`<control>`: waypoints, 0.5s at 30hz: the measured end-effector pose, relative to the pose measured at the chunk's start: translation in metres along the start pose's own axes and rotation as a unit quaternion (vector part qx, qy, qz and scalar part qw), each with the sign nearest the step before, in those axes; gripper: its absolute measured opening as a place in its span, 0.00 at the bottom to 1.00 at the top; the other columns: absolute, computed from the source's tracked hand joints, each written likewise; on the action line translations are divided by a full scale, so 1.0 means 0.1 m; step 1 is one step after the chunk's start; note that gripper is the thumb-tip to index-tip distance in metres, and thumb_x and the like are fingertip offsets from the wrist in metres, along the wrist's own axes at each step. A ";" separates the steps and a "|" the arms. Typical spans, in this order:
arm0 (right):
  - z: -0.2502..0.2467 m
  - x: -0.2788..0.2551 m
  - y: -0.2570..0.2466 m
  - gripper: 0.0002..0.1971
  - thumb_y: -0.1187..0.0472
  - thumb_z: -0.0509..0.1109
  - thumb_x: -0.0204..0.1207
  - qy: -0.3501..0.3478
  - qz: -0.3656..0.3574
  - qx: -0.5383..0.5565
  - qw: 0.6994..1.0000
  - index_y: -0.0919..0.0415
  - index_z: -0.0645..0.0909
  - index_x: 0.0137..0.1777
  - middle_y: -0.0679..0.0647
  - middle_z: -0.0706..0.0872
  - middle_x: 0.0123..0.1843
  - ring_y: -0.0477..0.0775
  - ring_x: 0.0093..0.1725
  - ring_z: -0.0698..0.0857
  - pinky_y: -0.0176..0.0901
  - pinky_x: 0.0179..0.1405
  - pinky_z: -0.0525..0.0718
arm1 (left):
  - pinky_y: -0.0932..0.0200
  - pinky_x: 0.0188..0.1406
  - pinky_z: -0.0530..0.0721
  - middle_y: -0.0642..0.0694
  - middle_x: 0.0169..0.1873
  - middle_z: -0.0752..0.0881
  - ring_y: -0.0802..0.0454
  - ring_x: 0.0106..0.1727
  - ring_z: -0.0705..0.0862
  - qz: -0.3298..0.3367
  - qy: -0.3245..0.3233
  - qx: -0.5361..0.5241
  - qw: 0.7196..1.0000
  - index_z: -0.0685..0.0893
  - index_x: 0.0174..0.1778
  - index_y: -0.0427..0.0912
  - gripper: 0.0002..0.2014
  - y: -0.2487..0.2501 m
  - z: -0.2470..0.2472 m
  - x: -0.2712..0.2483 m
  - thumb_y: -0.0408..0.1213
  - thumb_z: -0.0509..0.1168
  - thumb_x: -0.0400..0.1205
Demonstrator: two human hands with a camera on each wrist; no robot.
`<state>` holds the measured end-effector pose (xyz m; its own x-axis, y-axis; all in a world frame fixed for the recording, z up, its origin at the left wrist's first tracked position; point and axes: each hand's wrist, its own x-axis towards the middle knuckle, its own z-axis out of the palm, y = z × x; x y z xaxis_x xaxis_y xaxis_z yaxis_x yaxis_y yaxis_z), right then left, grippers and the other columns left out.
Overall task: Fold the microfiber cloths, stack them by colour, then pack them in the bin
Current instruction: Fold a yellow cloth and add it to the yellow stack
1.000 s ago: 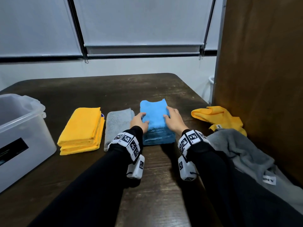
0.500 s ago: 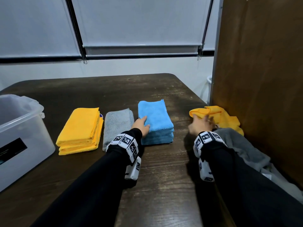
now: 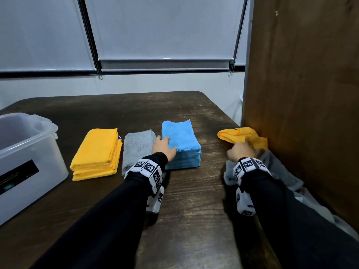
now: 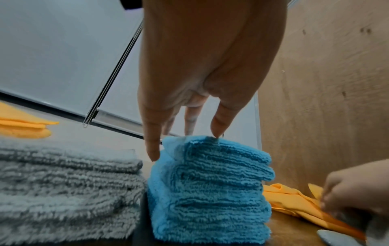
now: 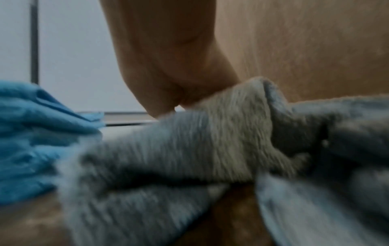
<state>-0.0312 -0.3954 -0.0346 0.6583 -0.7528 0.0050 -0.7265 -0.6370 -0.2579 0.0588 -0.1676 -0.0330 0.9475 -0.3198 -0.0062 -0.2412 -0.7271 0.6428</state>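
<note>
Three folded piles lie in a row on the dark table: a yellow stack [image 3: 96,150], a grey folded cloth [image 3: 137,149] and a tall blue stack [image 3: 183,141]. My left hand [image 3: 167,145] rests on the blue stack's near left corner. In the left wrist view its straight fingers [image 4: 152,149] touch the top blue cloth [image 4: 210,191]. My right hand [image 3: 240,151] is at the loose cloths on the right, and its fingers grip a bunched fold of the unfolded grey cloth [image 5: 210,141]. A crumpled yellow cloth [image 3: 238,135] lies just beyond that hand.
A clear plastic bin [image 3: 29,144] stands open at the table's left edge. A tall brown wooden panel [image 3: 303,94] walls off the right side, and the loose grey cloth [image 3: 279,171] lies against it. Bare table [image 3: 194,200] stretches between my arms.
My right hand left the blue stack, moved right to the loose cloths and took hold of the grey one. My left hand stayed on the blue stack.
</note>
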 end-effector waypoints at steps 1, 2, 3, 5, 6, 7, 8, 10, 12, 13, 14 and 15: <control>-0.08 -0.07 -0.06 0.18 0.61 0.64 0.75 0.033 -0.009 0.026 0.999 0.63 0.80 0.64 0.61 0.76 0.71 0.64 0.71 0.75 0.63 0.77 0.62 | 0.48 0.78 0.64 0.35 0.79 0.58 0.39 0.79 0.62 -0.001 0.013 -0.007 1.000 0.67 0.77 0.41 0.27 0.03 -0.03 -0.05 0.39 0.62 0.82; -0.20 -0.16 -0.13 0.19 0.62 0.62 0.75 0.059 -0.018 0.056 0.997 0.65 0.79 0.66 0.62 0.75 0.71 0.65 0.70 0.75 0.63 0.76 0.62 | 0.48 0.77 0.66 0.36 0.78 0.60 0.39 0.78 0.63 0.003 0.024 -0.015 1.000 0.68 0.76 0.42 0.26 0.06 -0.07 -0.11 0.39 0.62 0.81; -0.31 -0.23 -0.19 0.20 0.64 0.61 0.76 0.079 -0.024 0.093 0.992 0.66 0.77 0.67 0.63 0.75 0.71 0.66 0.70 0.75 0.60 0.74 0.64 | 0.50 0.75 0.67 0.37 0.77 0.61 0.40 0.77 0.64 0.014 0.033 -0.021 0.999 0.69 0.75 0.42 0.25 0.11 -0.11 -0.18 0.38 0.62 0.81; -0.55 -0.41 -0.28 0.19 0.65 0.60 0.79 0.122 -0.036 0.192 0.973 0.67 0.75 0.69 0.64 0.78 0.69 0.67 0.68 0.77 0.51 0.66 0.71 | 0.53 0.72 0.68 0.39 0.74 0.66 0.42 0.74 0.69 0.045 0.043 -0.038 0.997 0.72 0.73 0.42 0.23 0.21 -0.19 -0.34 0.37 0.63 0.81; -0.65 -0.51 -0.32 0.17 0.64 0.61 0.79 0.137 -0.041 0.243 0.959 0.66 0.77 0.67 0.64 0.80 0.68 0.67 0.67 0.78 0.49 0.63 0.73 | 0.54 0.71 0.69 0.40 0.73 0.69 0.43 0.73 0.71 0.061 0.045 -0.052 0.996 0.74 0.72 0.42 0.22 0.26 -0.21 -0.42 0.37 0.63 0.81; -0.72 -0.62 -0.36 0.16 0.64 0.62 0.78 0.152 -0.043 0.293 0.943 0.63 0.80 0.64 0.63 0.82 0.66 0.66 0.67 0.78 0.48 0.63 0.73 | 0.54 0.72 0.70 0.41 0.72 0.71 0.44 0.72 0.72 0.074 0.044 -0.070 0.994 0.75 0.71 0.42 0.21 0.29 -0.24 -0.53 0.37 0.64 0.81; -0.76 -0.72 -0.38 0.14 0.65 0.63 0.77 0.166 -0.047 0.338 0.925 0.61 0.83 0.61 0.62 0.83 0.65 0.65 0.67 0.79 0.47 0.64 0.73 | 0.54 0.73 0.70 0.42 0.72 0.73 0.45 0.72 0.72 0.087 0.038 -0.095 0.991 0.75 0.70 0.42 0.21 0.34 -0.24 -0.62 0.37 0.64 0.81; -0.84 -1.00 -0.45 0.14 0.67 0.63 0.76 0.183 -0.069 0.403 0.894 0.59 0.85 0.58 0.61 0.86 0.63 0.63 0.65 0.80 0.44 0.65 0.72 | 0.54 0.73 0.71 0.43 0.69 0.76 0.46 0.72 0.74 0.104 0.017 -0.156 0.982 0.75 0.69 0.40 0.20 0.38 -0.23 -0.81 0.34 0.65 0.80; -0.89 -1.28 -0.50 0.13 0.65 0.64 0.76 0.195 -0.102 0.435 0.873 0.57 0.87 0.55 0.59 0.88 0.59 0.61 0.63 0.81 0.43 0.63 0.73 | 0.53 0.71 0.74 0.42 0.68 0.77 0.46 0.70 0.77 0.128 -0.002 -0.207 0.970 0.75 0.69 0.39 0.20 0.40 -0.23 -1.00 0.30 0.66 0.80; -0.90 -1.39 -0.53 0.13 0.63 0.64 0.76 0.198 -0.118 0.444 0.866 0.55 0.89 0.53 0.58 0.89 0.57 0.60 0.61 0.82 0.43 0.62 0.75 | 0.53 0.70 0.75 0.43 0.69 0.77 0.46 0.70 0.77 0.140 -0.006 -0.221 0.965 0.74 0.69 0.39 0.21 0.39 -0.25 -1.07 0.28 0.66 0.79; -0.93 -1.52 -0.54 0.12 0.61 0.64 0.77 0.196 -0.136 0.450 0.861 0.54 0.89 0.51 0.57 0.90 0.55 0.60 0.59 0.83 0.43 0.61 0.76 | 0.53 0.70 0.76 0.43 0.70 0.76 0.46 0.70 0.77 0.153 -0.006 -0.228 0.962 0.73 0.69 0.39 0.22 0.36 -0.29 -1.16 0.27 0.67 0.79; -0.93 -1.58 -0.56 0.11 0.59 0.64 0.78 0.183 -0.151 0.456 0.858 0.52 0.90 0.48 0.55 0.90 0.52 0.58 0.57 0.85 0.44 0.60 0.79 | 0.52 0.70 0.76 0.43 0.70 0.75 0.46 0.70 0.76 0.166 -0.007 -0.233 0.958 0.73 0.69 0.39 0.24 0.33 -0.32 -1.20 0.26 0.68 0.78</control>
<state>-0.1125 -0.2564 0.0687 0.5619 -0.6844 0.4647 0.0329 -0.5428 -0.8392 -0.0562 -0.1337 0.0131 0.8309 -0.4971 0.2502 -0.4065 -0.2352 0.8828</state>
